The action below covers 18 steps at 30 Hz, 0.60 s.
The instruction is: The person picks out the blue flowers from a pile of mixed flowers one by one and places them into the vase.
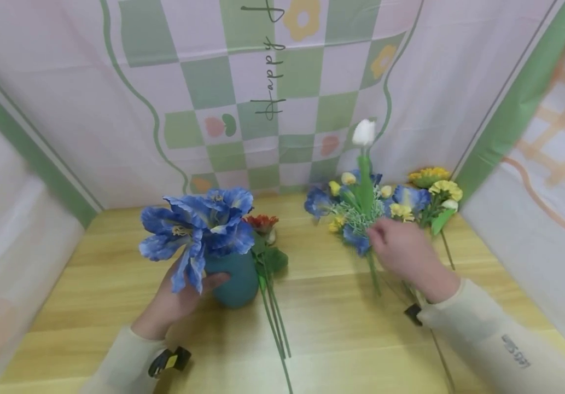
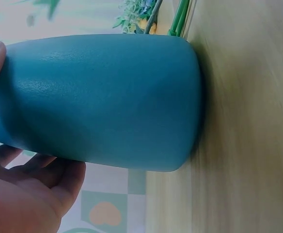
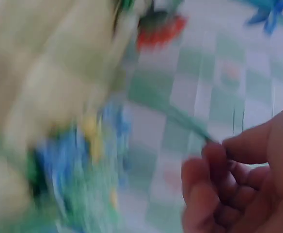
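Observation:
A teal vase [image 1: 235, 279] stands on the table with large blue flowers [image 1: 198, 224] at its mouth. My left hand [image 1: 179, 295] holds its side, partly hidden by petals; the left wrist view shows thumb and fingers on opposite sides of the vase [image 2: 98, 102]. Over on the right, my right hand [image 1: 407, 251] pinches the green stem of a white tulip [image 1: 363, 133], which points upward. In the blurred right wrist view, thumb and fingertips of the right hand [image 3: 233, 179] meet on a thin green stem [image 3: 190, 121].
Beside the vase lie red flowers [image 1: 261, 221] with long green stems toward the front. Behind the right hand is a bunch of blue and yellow flowers [image 1: 319, 202] with feathery greenery. More yellow flowers [image 1: 444, 190] lie at the far right. A patterned cloth [image 1: 252, 82] hangs behind the wooden table [image 1: 331, 328].

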{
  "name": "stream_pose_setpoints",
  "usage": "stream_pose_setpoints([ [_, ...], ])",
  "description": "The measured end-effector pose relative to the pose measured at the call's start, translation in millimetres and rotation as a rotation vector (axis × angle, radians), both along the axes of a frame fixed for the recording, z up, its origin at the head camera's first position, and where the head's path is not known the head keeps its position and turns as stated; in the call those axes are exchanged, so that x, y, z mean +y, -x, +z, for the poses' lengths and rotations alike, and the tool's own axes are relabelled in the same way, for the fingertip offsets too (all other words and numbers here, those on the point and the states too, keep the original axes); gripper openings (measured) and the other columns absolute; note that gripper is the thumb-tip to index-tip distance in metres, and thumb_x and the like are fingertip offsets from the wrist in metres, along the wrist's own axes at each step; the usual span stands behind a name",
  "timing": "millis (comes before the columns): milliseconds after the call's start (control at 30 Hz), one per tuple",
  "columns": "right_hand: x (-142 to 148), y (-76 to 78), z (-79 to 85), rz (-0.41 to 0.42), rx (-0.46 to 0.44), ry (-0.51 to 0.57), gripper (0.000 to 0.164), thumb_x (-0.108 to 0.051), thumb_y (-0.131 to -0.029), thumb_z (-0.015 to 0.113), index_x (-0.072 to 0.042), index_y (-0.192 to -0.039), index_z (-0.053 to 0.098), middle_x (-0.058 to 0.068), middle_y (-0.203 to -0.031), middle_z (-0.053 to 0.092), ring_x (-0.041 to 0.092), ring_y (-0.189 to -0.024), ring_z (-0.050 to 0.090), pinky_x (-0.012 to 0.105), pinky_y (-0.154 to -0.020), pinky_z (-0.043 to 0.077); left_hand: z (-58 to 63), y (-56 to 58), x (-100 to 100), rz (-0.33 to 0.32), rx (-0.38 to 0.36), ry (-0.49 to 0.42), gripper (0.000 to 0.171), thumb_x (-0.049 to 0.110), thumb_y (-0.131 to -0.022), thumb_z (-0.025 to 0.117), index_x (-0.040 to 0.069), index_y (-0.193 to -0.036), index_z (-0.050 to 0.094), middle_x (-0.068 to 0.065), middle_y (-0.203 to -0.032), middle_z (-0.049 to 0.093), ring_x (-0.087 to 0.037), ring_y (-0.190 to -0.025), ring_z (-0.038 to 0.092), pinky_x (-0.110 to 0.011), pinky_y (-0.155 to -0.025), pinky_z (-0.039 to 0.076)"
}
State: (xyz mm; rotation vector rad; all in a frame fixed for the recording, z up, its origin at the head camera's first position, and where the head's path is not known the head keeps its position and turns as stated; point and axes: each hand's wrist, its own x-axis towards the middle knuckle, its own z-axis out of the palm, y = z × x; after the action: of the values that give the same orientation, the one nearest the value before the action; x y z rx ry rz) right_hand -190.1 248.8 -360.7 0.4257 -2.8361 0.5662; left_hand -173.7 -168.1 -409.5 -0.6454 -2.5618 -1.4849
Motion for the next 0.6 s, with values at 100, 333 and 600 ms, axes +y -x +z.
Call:
stream_pose_setpoints([
  [100, -24, -3.3, -14.6, 0.054, -0.250, 0.126, 0.023, -0.018, -0.103, 0.052, -0.002, -0.095, 0.066, 0.001, -0.068, 0.059, 0.017, -0.055, 0.055, 0.034, -0.051, 0.051, 0.0, 0.8, 0, -0.001, 0.002, 0.011, 0.093, 0.023, -0.088, 0.078, 0.020, -0.160, 0.019, -0.009, -0.158, 0.032, -0.033, -0.141, 0.034, -0.054, -0.112, 0.030],
  [333, -70, -2.6, -56.3, 0.113, -0.538, 0.162, 0.031, -0.015, -0.100, 0.057, -0.011, -0.070, 0.060, 0.002, -0.057, 0.058, 0.018, -0.048, 0.055, 0.033, -0.047, 0.050, 17.8, -7.8, 7, 0.002, 0.002, 0.007, 0.096, 0.015, -0.089, 0.077, 0.018, -0.161, 0.013, -0.013, -0.160, 0.026, -0.036, -0.143, 0.027, -0.059, -0.112, 0.025],
  [600, -109, -2.7, -72.4, 0.246, -0.543, 0.087, 0.041, -0.016, -0.095, 0.063, -0.013, -0.055, 0.055, -0.004, -0.048, 0.049, 0.012, -0.042, 0.045, 0.032, -0.049, 0.045, 26.4, -13.5, 12, -0.006, -0.022, -0.012, 0.093, 0.012, -0.090, 0.076, 0.013, -0.160, 0.014, -0.015, -0.159, 0.027, -0.037, -0.142, 0.028, -0.058, -0.113, 0.025],
])
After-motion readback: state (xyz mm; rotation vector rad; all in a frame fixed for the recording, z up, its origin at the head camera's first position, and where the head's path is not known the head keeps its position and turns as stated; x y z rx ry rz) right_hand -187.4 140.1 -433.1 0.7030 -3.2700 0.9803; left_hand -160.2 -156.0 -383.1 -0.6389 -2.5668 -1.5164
